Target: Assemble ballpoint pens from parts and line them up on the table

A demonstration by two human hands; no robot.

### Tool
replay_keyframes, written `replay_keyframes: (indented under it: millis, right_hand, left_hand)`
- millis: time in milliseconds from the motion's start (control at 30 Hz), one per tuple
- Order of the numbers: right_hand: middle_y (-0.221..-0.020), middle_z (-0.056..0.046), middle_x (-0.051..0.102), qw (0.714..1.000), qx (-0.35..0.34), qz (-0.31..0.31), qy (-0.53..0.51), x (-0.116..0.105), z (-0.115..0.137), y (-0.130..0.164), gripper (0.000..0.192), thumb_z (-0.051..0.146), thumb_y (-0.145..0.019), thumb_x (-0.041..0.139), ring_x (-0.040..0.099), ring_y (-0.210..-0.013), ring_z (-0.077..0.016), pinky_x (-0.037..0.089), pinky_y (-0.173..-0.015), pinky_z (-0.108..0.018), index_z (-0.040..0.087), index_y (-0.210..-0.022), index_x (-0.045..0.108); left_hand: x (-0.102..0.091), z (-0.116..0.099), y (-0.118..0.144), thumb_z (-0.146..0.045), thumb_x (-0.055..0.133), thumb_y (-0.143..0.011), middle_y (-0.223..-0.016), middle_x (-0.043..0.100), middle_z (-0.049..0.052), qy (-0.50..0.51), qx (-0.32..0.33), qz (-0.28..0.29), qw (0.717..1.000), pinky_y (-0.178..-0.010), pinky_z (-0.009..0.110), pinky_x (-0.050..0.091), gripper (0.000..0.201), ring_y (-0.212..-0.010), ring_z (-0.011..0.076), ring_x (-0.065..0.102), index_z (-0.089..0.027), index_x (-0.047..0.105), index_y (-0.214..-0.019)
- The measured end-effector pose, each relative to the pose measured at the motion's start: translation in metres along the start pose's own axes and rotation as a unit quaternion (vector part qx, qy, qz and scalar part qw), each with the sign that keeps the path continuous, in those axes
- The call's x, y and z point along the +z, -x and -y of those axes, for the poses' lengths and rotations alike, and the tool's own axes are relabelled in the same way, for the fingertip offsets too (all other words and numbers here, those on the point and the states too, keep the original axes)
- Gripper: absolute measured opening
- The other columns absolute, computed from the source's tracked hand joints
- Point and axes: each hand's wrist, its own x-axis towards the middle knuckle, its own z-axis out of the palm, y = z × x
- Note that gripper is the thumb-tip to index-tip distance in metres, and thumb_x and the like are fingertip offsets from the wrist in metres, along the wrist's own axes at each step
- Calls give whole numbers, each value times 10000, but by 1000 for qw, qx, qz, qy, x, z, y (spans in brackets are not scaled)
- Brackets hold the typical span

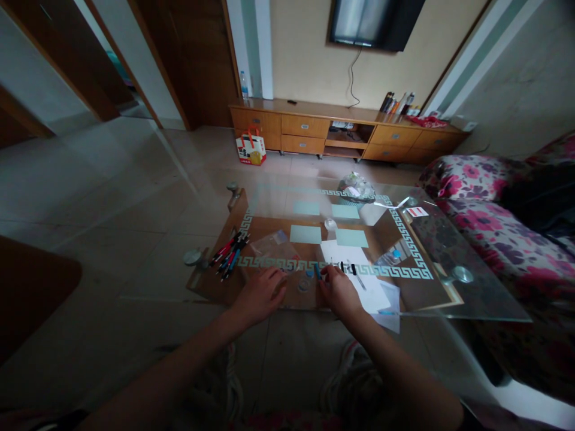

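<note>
My left hand (264, 292) rests at the near edge of the glass table (489, 299), fingers loosely bent and apart, with nothing visible in them. A bundle of red, black and blue pens (230, 254) lies to its left, and a clear plastic bag (272, 246) lies just beyond. My right hand (338, 290) is closed on a slim blue pen part (318, 271); its exact kind is too small to make out. Between the hands sits a small clear round object (304, 284). Small black pieces (353, 269) and a thin pen refill (360, 281) lie on white paper (371, 291) beyond my right hand.
A clear bottle with a blue cap (395, 256) lies right of the paper. Toward the back stand a bowl with plastic wrapping (357, 187) and a red-and-white card (417, 212). A floral sofa (476, 224) borders the right side; a wooden TV cabinet (305, 127) stands along the wall.
</note>
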Motion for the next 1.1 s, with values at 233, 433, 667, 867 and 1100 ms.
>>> replay_keyframes:
  millis: [233,433,667,867,1100]
  right_hand:
    - [-1092,-105,654,999,-15,-17,-31,3,-8,8,276,182,-856,597,639,-882,-201,448,-795,-275,172,-1131,574]
    - [-1036,-99,670,999,-25,-9,-44,8,-9,14,289,153,-847,584,642,-897,-205,451,-802,-276,177,-1135,581]
    - [-1012,-108,669,998,-27,-23,-59,10,-4,14,314,91,-844,541,642,-897,-207,466,-820,-283,154,-1146,597]
    - [-1046,-109,634,994,-60,-68,-66,7,0,18,331,75,-882,494,636,-920,-200,478,-871,-287,163,-1168,636]
    - [-1021,-86,629,991,-77,-73,-80,6,2,22,338,72,-876,509,632,-898,-195,485,-847,-280,190,-1161,647]
  left_hand:
    - [3,-14,-7,-234,530,-917,-1170,615,72,6,24,-5,1000,-1017,400,445,285,-1112,243,568,-220,598,-1193]
    - [12,-19,-8,-228,546,-899,-1194,600,78,18,26,4,1000,-1007,401,455,290,-1117,243,562,-221,600,-1184]
    - [29,-8,-16,-260,560,-892,-1393,501,106,16,7,-14,1000,-1082,439,414,434,-1262,267,499,-233,540,-1324]
    - [38,-1,-24,-267,494,-940,-1520,430,106,10,56,6,998,-1148,451,343,533,-1394,260,405,-222,416,-1466]
    - [46,1,-23,-246,440,-976,-1482,493,114,-20,79,9,997,-1160,456,323,460,-1399,251,413,-187,471,-1431]
